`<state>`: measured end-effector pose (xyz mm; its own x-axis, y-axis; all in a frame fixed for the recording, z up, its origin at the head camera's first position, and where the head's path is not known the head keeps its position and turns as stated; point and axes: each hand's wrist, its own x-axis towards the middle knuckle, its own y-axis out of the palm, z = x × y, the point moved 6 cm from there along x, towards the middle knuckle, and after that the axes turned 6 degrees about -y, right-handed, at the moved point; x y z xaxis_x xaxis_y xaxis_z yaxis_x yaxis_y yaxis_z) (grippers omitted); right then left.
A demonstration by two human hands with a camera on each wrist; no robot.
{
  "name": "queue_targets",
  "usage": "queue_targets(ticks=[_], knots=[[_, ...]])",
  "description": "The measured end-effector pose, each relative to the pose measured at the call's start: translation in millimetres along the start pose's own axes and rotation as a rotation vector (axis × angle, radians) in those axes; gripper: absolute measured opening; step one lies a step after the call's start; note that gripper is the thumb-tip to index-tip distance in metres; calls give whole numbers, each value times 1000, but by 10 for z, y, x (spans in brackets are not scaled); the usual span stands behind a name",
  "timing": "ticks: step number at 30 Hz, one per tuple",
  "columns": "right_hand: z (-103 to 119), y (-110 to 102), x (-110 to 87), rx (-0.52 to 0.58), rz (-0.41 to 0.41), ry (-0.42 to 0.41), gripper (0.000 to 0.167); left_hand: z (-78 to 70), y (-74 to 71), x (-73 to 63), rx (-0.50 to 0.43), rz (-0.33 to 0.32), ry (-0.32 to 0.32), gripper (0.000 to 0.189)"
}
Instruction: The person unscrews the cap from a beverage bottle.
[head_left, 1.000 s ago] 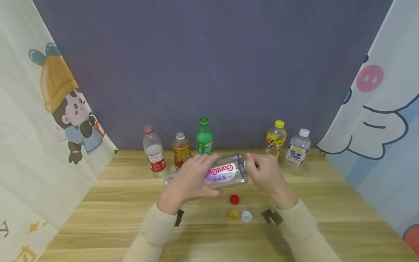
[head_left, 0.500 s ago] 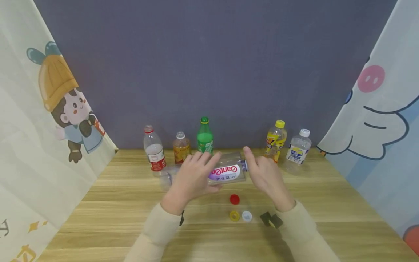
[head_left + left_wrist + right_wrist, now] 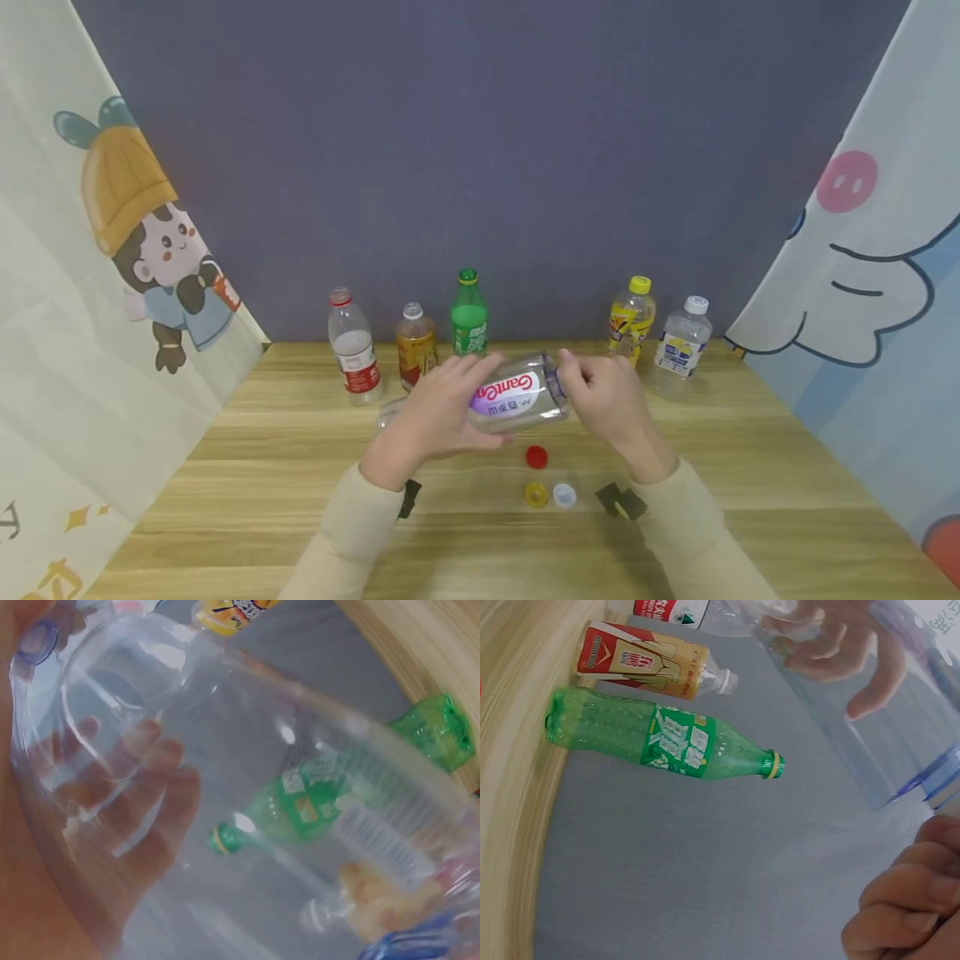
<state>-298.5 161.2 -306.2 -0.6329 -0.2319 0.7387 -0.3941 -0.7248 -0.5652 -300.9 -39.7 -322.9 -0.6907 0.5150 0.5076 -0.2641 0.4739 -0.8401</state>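
Wooden table (image 3: 262, 467); over it, mid-view, big clear bottle (image 3: 513, 396), held sideways. Left hand (image 3: 438, 410) wraps its 9 o'clock stretch; right hand (image 3: 611, 402), fingers curled, grips its 3 o'clock end (hold partly hidden). Red cap (image 3: 536, 457): 6 o'clock of it.

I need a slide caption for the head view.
Left hand holds a clear bottle sideways, right hand at one end, green bottle standing behind.

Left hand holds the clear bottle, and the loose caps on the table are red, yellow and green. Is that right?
Not green: the head view shows a white cap with the yellow cap and red cap. The left hand does hold the clear bottle.
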Motion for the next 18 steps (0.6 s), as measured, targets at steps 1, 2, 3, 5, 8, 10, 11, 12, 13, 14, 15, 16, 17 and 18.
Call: queue_targets(ticks=[1,2,3,5,8,10,11,12,13,14,15,16,17,18], knots=[[3,4,1,5,-2,-5,52,6,-3,-4,8,-6,-3,96],[-2,10,3,2,2,5,52,5,-11,-7,23,-22,1,97],[-8,15,4,-3,10,30,53,0,-19,-9,46,-44,9,96],[-37,26,-1,-27,43,118,57,-14,-27,-10,118,-91,26,96],[-92,47,-19,-84,134,270,67,-57,-31,-7,235,-154,59,96],[-115,59,-30,-105,190,338,71,-78,-24,-5,287,-173,69,95],[-124,65,-33,-108,212,355,71,-85,-21,-6,295,-176,73,95],[-128,66,-36,-106,221,363,70,-88,-18,-8,291,-176,75,95],[-132,67,-38,-99,224,365,68,-87,-15,-10,280,-172,74,94],[-131,66,-37,-87,221,357,66,-83,-16,-13,263,-167,70,94],[-127,65,-32,-71,211,344,64,-76,-19,-15,244,-163,65,94],[-125,63,-32,-56,196,327,63,-67,-21,-16,223,-156,60,94],[-121,61,-28,-46,178,303,62,-58,-24,-16,204,-148,55,94],[-113,58,-25,-35,160,275,61,-47,-24,-16,189,-137,49,94]])
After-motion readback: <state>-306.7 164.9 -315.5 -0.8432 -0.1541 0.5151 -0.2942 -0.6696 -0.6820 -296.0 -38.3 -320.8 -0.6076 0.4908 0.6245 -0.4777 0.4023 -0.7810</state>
